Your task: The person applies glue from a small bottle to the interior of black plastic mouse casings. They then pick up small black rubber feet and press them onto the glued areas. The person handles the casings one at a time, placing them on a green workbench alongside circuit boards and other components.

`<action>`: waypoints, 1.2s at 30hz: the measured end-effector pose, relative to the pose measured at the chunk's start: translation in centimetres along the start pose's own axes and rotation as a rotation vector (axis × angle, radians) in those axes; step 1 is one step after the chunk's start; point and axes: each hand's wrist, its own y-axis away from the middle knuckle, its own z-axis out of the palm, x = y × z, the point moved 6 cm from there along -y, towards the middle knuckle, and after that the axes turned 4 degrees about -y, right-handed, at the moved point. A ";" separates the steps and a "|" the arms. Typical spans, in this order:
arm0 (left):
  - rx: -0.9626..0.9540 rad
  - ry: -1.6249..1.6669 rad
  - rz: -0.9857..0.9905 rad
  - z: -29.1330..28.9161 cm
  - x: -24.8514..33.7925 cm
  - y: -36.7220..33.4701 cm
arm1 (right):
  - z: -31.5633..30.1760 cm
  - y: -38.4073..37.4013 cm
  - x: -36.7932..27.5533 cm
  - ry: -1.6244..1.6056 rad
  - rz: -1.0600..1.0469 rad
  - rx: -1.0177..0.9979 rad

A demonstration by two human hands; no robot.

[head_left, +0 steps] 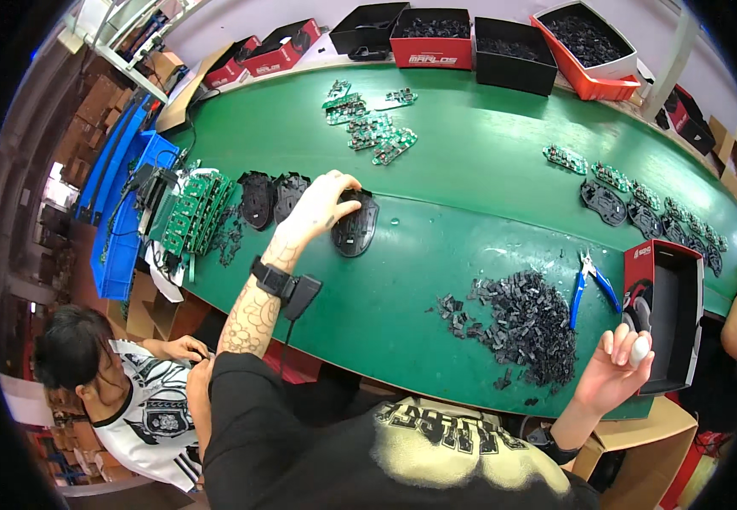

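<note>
My left hand (319,204) reaches out over the green table (470,187) and rests on a black mouse shell (356,228), fingers curled on its far end. Two more black shells (271,197) lie just to its left. My right hand (615,361) is raised at the table's near right edge, holding a small white oval part (639,350) between its fingertips. A heap of small black plastic parts (521,319) lies between the two hands. Blue-handled pliers (588,285) lie right of the heap.
Green circuit boards (194,212) are stacked at the left; more boards (372,127) lie farther out. Red and black part bins (470,38) line the far edge. An open red-and-black box (670,310) stands by my right hand. Another person sits at lower left (130,382).
</note>
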 end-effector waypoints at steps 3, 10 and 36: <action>0.047 0.159 -0.102 -0.2 1.4 1.2 | 1.1 0.1 0.9 0.013 0.036 -0.014; 0.163 0.990 -0.310 0.5 9.9 2.4 | 3.7 1.7 5.0 0.057 0.194 -0.092; 0.193 1.435 -0.280 -1.9 20.2 5.2 | 10.7 3.6 5.4 0.919 -0.048 -0.653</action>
